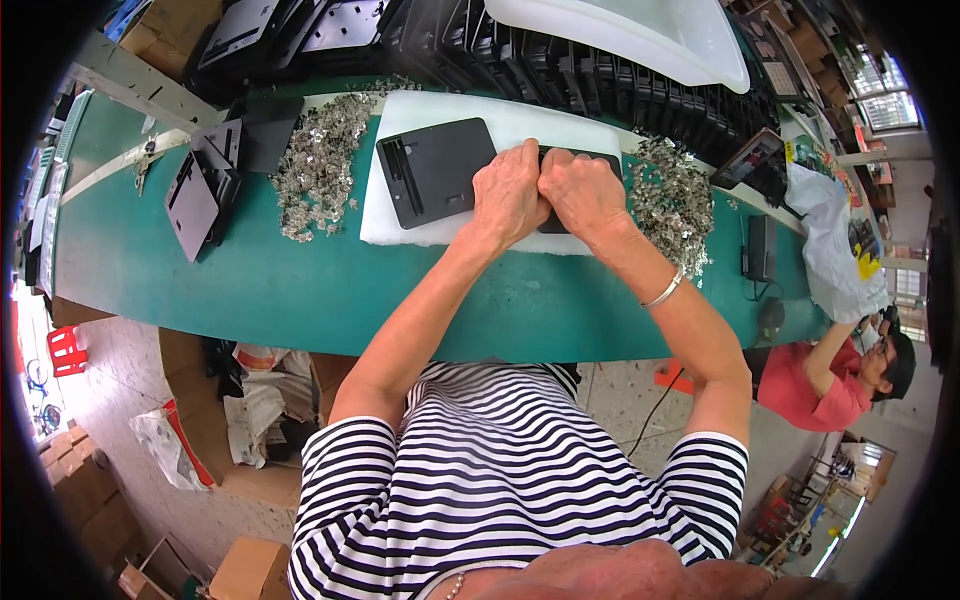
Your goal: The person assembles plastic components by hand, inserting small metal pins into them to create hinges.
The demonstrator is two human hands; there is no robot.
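On a white foam pad (405,228) lie two flat black plastic panels. The left black panel (440,170), with a long slot along one side, lies untouched beside my left hand. Most of the right black panel (555,222) is covered by my hands. My left hand (508,192) is closed at that panel's left edge, with its fingers curled in. Close against it, my right hand (582,190) is closed over the same panel, knuckles up; its fingertips are hidden. Heaps of small silvery metal clips flank the pad: a left heap (318,170) and a right heap (672,200).
Stacked black panels (520,65) line the table's back, under a white plastic tub (640,35). Several loose panels (195,205) lean together at left on the green table (270,290). A black box-shaped device (760,247) stands at right. A person in red (815,385) handles a white bag (825,230).
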